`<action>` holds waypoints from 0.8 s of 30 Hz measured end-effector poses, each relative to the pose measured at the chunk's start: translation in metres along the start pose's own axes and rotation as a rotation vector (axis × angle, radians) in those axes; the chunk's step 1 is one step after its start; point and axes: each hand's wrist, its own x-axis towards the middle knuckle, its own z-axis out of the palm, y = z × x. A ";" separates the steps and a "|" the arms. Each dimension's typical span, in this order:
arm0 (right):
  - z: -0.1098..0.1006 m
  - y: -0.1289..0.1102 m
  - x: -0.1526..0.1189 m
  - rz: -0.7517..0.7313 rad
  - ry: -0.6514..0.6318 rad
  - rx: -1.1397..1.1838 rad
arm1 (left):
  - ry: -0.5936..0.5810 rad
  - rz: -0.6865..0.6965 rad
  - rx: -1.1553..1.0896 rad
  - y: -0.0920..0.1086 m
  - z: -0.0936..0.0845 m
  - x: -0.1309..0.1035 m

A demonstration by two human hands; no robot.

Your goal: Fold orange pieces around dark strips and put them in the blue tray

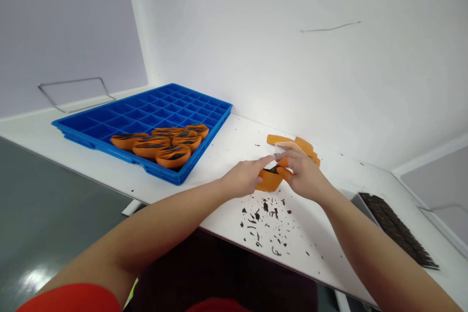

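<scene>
In front of me, an orange folded pouch sits low over the white table, with dark brown flakes showing at its open top. My left hand is closed on the pouch's left side, thumb and index finger at its rim. My right hand is closed at the right side and top, its fingers bent onto the pouch. Orange shows around the right fingertips; whether it is finger covers or pouch material I cannot tell. Just behind the hands lie flat orange pieces, partly hidden by my right hand.
A blue compartment tray stands at the left, with several filled orange bundles in its near corner. Dark brown strips fill a container at the right. Brown crumbs litter the table near its front edge. A wire frame leans at the back left.
</scene>
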 end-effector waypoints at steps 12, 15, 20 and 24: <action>0.013 -0.026 -0.005 0.142 -0.128 -0.237 | -0.058 -0.118 0.041 0.004 -0.004 0.000; 0.017 -0.027 -0.013 0.125 -0.106 -0.276 | -0.058 -0.117 0.046 0.004 -0.004 0.000; 0.022 -0.020 -0.021 0.159 -0.050 -0.172 | -0.059 -0.078 0.094 0.003 -0.003 0.000; 0.021 -0.014 -0.021 0.166 -0.009 -0.090 | -0.056 -0.067 0.110 0.002 -0.002 0.001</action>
